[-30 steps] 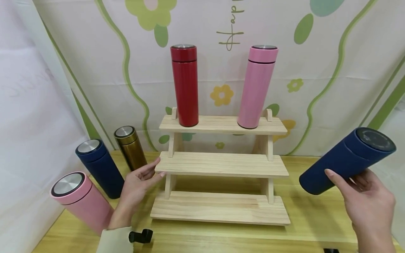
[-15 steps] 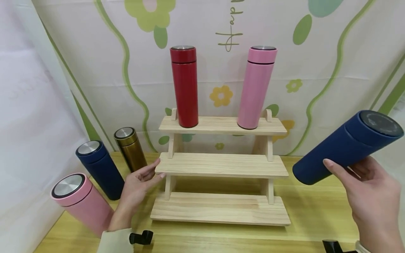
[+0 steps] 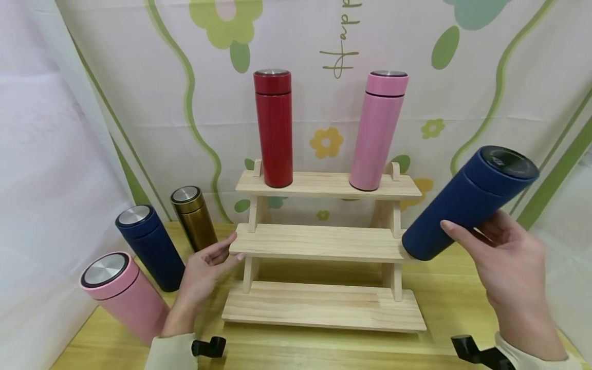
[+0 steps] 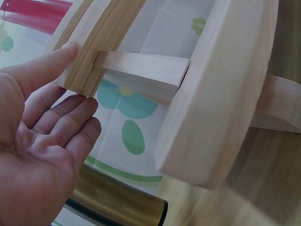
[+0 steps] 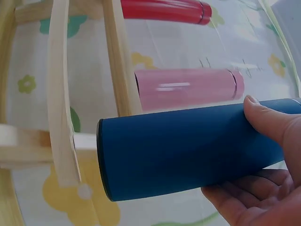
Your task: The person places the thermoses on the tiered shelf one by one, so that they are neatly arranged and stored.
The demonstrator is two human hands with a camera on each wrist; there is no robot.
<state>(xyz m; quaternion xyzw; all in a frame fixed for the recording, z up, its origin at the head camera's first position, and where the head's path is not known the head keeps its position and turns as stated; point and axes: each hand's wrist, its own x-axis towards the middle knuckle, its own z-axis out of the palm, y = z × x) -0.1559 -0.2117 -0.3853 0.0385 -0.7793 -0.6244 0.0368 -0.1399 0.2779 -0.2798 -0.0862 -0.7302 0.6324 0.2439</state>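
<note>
In our right hand, fingers clamped, we held the navy bottle tilted, base left of the thumb | our left hand pinched the wooden rack between thumb and fingers | gold bottle stood just beyond those

a yellow wood-grain table carries, left of my left fingers, a shiny gold cylindrical flask, a navy cylindrical flask and a broad pink flask; right of my fingers, a pale three-tiered wooden stand, whose top tier holds a slim red flask and a slim pink flask.
</note>
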